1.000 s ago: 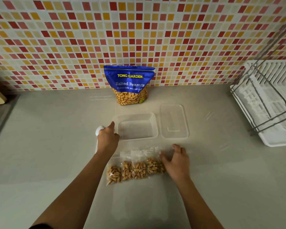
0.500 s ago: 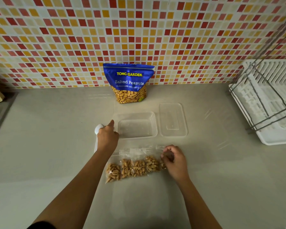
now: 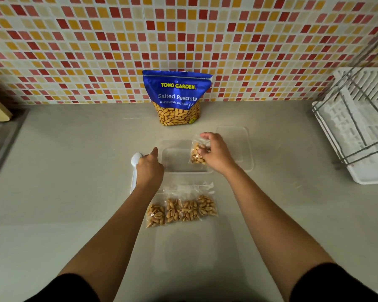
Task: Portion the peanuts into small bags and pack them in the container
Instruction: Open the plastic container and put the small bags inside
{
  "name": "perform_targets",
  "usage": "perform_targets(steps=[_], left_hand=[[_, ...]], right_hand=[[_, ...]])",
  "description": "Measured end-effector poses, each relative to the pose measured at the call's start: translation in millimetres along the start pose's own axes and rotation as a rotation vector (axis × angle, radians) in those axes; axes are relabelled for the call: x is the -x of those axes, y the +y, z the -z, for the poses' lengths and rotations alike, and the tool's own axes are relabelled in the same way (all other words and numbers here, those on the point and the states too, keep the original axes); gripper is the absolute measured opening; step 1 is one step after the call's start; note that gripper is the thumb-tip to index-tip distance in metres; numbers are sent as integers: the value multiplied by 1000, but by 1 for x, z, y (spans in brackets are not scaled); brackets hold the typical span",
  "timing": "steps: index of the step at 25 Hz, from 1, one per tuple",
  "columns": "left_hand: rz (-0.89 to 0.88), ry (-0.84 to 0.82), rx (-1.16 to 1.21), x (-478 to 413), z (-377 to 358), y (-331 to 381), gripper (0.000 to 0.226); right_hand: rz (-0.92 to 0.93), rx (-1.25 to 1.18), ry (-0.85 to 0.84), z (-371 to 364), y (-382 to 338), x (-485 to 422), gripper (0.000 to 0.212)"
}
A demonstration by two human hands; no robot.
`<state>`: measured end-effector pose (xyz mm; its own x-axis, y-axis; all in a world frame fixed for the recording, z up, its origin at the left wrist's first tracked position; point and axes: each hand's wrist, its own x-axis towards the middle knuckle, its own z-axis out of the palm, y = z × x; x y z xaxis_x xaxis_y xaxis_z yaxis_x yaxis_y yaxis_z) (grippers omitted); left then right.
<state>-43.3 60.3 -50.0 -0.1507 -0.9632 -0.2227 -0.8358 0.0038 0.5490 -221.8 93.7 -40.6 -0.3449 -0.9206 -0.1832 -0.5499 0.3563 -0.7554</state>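
My right hand (image 3: 216,153) grips a small clear bag of peanuts (image 3: 197,154) over the right end of the clear plastic container (image 3: 175,158). My left hand (image 3: 148,170) rests closed against the container's left edge, over a white scoop (image 3: 135,164); whether it grips the scoop I cannot tell. Several filled small bags (image 3: 181,209) lie in a row on the counter in front of the container. The blue Salted Peanuts pouch (image 3: 176,98) stands upright against the tiled wall behind.
The container's clear lid (image 3: 242,144) lies flat to the right of the container. A white dish rack (image 3: 362,125) with metal rails stands at the right edge. A sink rim (image 3: 0,147) runs along the far left.
My right hand picked up the rightmost small bag from the row and carried it forward over the container. My left hand stayed by the container's left edge.
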Motion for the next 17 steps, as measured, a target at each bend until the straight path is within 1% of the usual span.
perform_targets(steps=[3, 4, 6, 9, 10, 11, 13, 15, 17], left_hand=[[-9, 4, -16, 1, 0, 0, 48], [-16, 4, -22, 1, 0, -1, 48], [-33, 6, -37, 1, -1, -2, 48], [-35, 23, -45, 1, -1, -2, 51], [-27, 23, -38, 2, -1, -2, 52], [-18, 22, -35, 3, -1, -1, 52], [-14, 16, -48, 5, -1, 2, 51], [-23, 16, -74, 6, -1, 4, 50], [-22, 17, -92, 5, -1, 5, 50]], right_hand=[[10, 240, -203, -14, 6, -11, 39], [25, 286, -231, -17, 8, -10, 41], [79, 379, -185, -19, 7, -9, 45], [267, 590, -18, -18, 0, -4, 40], [309, 617, -29, -18, -1, -2, 37], [316, 634, -85, -19, 0, -2, 34], [268, 739, -204, -20, 6, 0, 30], [248, 835, -201, -20, 12, 0, 29], [259, 838, -185, -19, 13, 1, 29]])
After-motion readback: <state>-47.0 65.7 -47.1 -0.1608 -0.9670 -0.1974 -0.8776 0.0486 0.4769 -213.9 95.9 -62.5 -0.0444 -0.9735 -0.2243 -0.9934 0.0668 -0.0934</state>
